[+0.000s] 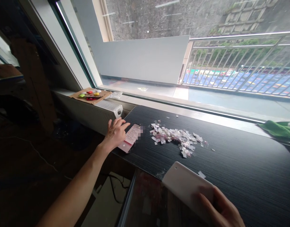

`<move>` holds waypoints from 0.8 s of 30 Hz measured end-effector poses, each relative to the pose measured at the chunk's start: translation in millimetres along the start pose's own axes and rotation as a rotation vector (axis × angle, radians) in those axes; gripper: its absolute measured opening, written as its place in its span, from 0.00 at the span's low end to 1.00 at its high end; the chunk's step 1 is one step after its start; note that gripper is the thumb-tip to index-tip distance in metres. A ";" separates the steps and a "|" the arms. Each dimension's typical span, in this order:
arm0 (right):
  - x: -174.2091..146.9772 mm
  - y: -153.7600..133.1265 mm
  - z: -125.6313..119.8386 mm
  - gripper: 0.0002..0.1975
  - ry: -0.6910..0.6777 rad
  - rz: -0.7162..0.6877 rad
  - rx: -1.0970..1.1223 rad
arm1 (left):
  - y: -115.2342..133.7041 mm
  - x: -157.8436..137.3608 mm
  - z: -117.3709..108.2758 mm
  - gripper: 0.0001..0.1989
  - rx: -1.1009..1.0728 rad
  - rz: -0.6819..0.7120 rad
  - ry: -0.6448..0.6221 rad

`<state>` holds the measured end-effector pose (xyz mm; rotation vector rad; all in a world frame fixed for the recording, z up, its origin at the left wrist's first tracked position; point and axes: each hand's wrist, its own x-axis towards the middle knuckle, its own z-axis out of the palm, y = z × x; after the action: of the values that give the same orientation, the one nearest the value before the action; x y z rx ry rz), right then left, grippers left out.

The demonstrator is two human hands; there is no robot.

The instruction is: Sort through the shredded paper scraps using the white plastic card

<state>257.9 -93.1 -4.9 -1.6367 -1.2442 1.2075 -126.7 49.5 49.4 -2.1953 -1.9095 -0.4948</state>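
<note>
My left hand (115, 131) hovers over or rests at the left edge of a phone (132, 135), its fingers stretched out and apart. The phone lies with its lit, pinkish screen up near the left end of the black table (232, 164). Whether a fingertip touches the screen I cannot tell. In my right hand (221, 208) is a pale rectangular plastic piece (182, 179) with rounded corners and a small hole near its far end. It is held tilted over the table's near edge, thumb on top. Beyond it spreads a pile of small white paper scraps (169, 134).
A window and sill (206, 118) run along the table's far side. At the left, a white slatted unit (109, 108) stands beside cardboard (76, 94) bearing several colourful items. A green cloth (278, 129) lies at the right. A cable (113, 189) hangs below the table.
</note>
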 end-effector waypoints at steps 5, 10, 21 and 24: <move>0.1 -1.7 1.1 0.23 0.080 -0.018 -0.064 | 0.6 -57.1 -12.7 0.26 0.048 0.048 -0.020; -5.2 -15.4 6.9 0.23 0.112 -0.024 -0.058 | 5.0 -82.4 -18.5 0.27 0.068 0.059 -0.047; -8.9 -25.0 12.2 0.22 0.113 0.010 0.065 | 7.4 -88.0 -10.5 0.26 0.087 0.091 -0.073; -14.3 -29.4 11.7 0.23 0.138 0.066 0.155 | 10.3 -86.8 -12.2 0.24 0.071 0.067 -0.055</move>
<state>237.5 -99.2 22.6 -1.6279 -0.9944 1.1789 -128.0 -36.5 29.4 -2.2406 -1.8432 -0.3537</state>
